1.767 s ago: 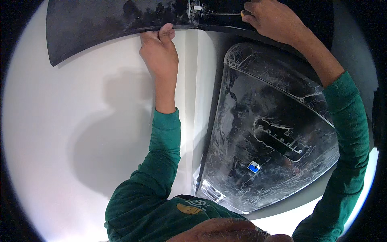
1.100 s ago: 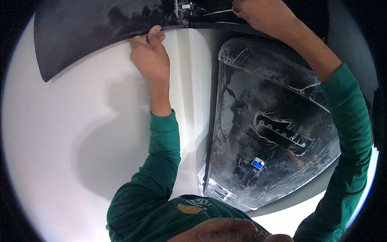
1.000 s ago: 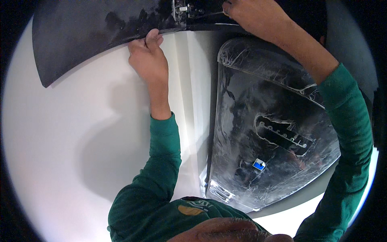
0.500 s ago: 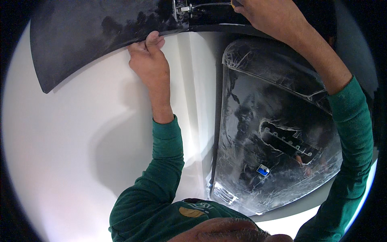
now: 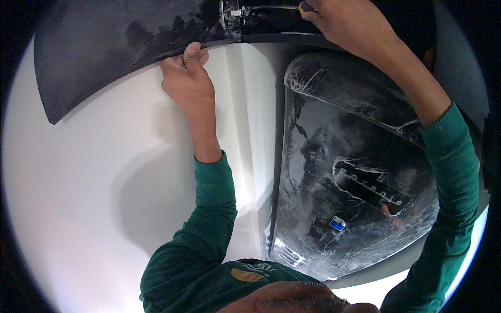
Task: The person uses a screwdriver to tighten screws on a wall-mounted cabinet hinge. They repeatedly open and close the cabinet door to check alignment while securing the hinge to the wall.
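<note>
At the top left, a dark curved-looking panel [image 5: 94, 57] with dusty smudges fills the view. My left hand [image 5: 189, 78] is closed on its lower edge, with some fingertips hidden. A metal hinge [image 5: 229, 14] sits at the panel's right end, beside a glossy black part [image 5: 276, 37]. High on the right, my right hand [image 5: 349, 23] is closed round the handle of a screwdriver [image 5: 271, 7]. A yellow-orange bit of handle shows at my fingers. The long thin shaft runs left to the hinge, where its tip looks to meet the metal.
Below the glossy part stands a large black door [image 5: 313, 172] in wrinkled clear film, with raised lettering and a small blue-and-white sticker [image 5: 338, 224]. A broad white surface [image 5: 78, 208] lies at the left, with a vertical ridge [image 5: 242, 130] beside the door.
The whole scene has shifted slightly left in the picture. Both hands keep their holds, and the screwdriver still reaches the hinge.
</note>
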Demonstrator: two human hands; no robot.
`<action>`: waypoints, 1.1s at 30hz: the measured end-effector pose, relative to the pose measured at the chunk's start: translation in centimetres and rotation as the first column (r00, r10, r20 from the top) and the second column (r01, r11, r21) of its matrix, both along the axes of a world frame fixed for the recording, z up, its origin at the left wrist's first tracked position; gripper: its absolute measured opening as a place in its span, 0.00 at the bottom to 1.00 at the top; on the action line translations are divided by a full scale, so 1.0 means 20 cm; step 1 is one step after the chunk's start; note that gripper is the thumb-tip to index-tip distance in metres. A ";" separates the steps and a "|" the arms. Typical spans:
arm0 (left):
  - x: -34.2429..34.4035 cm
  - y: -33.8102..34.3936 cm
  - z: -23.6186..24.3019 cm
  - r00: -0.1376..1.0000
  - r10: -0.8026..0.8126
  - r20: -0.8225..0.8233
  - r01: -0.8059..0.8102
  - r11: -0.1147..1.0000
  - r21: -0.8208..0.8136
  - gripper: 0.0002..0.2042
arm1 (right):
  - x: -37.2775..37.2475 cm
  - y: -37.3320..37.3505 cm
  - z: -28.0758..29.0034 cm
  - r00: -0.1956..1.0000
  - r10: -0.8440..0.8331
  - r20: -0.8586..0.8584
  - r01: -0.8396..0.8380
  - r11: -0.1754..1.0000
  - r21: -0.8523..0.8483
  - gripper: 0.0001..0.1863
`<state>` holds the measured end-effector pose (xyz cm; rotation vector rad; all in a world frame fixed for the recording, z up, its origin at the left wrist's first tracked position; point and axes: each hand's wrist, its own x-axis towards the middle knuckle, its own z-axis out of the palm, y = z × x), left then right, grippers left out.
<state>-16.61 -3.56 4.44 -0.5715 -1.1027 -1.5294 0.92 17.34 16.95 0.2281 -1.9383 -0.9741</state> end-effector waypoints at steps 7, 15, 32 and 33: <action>0.03 0.01 0.00 0.999 -0.001 0.038 0.002 1.000 -0.023 0.16 | -0.04 0.04 0.02 1.000 -0.023 0.018 0.021 0.995 0.094 0.09; 0.00 0.00 -0.01 1.000 0.012 0.008 -0.011 0.999 -0.032 0.15 | -0.07 0.06 0.06 0.974 0.050 -0.219 0.022 0.949 0.314 0.12; -0.01 -0.01 -0.01 0.998 -0.059 0.017 0.059 0.998 0.007 0.12 | 0.01 -0.03 0.20 0.959 0.014 0.283 0.075 0.951 -0.300 0.14; 0.00 -0.01 -0.01 0.998 -0.039 0.044 0.039 0.999 0.000 0.12 | 0.00 0.00 0.19 0.986 0.009 0.166 0.003 0.997 -0.074 0.14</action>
